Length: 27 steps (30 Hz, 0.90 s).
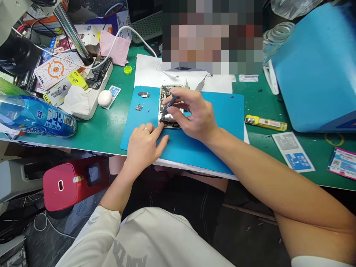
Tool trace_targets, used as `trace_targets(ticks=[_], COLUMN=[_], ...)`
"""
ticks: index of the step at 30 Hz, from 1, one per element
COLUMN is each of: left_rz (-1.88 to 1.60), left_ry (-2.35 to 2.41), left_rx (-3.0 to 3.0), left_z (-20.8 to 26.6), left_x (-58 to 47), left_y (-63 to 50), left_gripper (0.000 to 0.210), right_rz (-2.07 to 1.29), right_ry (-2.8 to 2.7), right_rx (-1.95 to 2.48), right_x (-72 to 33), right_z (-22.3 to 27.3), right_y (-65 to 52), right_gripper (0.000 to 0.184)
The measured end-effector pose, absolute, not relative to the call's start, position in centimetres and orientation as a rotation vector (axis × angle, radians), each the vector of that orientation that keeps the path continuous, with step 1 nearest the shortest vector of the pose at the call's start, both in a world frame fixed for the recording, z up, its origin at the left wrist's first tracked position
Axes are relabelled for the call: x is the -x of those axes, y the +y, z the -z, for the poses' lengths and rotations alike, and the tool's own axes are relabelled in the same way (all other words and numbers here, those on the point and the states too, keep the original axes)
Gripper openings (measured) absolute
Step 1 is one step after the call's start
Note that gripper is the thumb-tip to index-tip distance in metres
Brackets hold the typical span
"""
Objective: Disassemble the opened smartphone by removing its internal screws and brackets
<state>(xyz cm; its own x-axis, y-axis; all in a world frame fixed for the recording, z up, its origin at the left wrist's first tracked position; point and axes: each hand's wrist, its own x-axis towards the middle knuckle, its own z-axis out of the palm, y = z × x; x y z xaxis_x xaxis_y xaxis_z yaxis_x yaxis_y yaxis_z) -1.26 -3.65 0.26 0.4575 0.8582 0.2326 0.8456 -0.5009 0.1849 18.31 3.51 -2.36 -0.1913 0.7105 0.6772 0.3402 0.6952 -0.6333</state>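
Note:
An opened phone [168, 116] with its inner parts bare lies on the blue mat [217, 133]. My right hand [194, 111] pinches a dark screwdriver [169, 105], slanting down toward the phone's lower left corner. Part of the phone is hidden behind this hand. My left hand [146, 142] rests palm down at the mat's near edge, fingers stretched out, its index fingertip touching the phone's lower left edge. Left of the phone sit a small metal-and-black phone part [144, 95] and a smaller phone part [138, 107], with a tiny piece beside them.
Beyond the phone, tweezers [200, 85] lie on white paper [147, 72]. A yellow cutter knife [266, 122] and a large blue case [308, 74] are on the right. To the left stand a microscope post [72, 31] and a blue bottle [36, 115] lying on its side.

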Motion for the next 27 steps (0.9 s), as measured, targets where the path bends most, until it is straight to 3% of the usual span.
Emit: trace_targets(ticks=[15,27], left_rz=[-0.47,-0.491], left_ry=[1.538,1.558], left_rx=[-2.64,-2.643], left_z=[-0.2,-0.1], left_x=[1.3,1.3], left_y=[-3.7,-3.6], left_gripper=[0.045,0.043], right_rz=[-0.155,-0.227], right_ry=[-1.877,-1.868], right_rx=[0.773,0.831], right_x=[-18.4,-18.4], right_z=[0.9,0.9], right_y=[3.4,3.5], right_gripper=[0.042,0.034])
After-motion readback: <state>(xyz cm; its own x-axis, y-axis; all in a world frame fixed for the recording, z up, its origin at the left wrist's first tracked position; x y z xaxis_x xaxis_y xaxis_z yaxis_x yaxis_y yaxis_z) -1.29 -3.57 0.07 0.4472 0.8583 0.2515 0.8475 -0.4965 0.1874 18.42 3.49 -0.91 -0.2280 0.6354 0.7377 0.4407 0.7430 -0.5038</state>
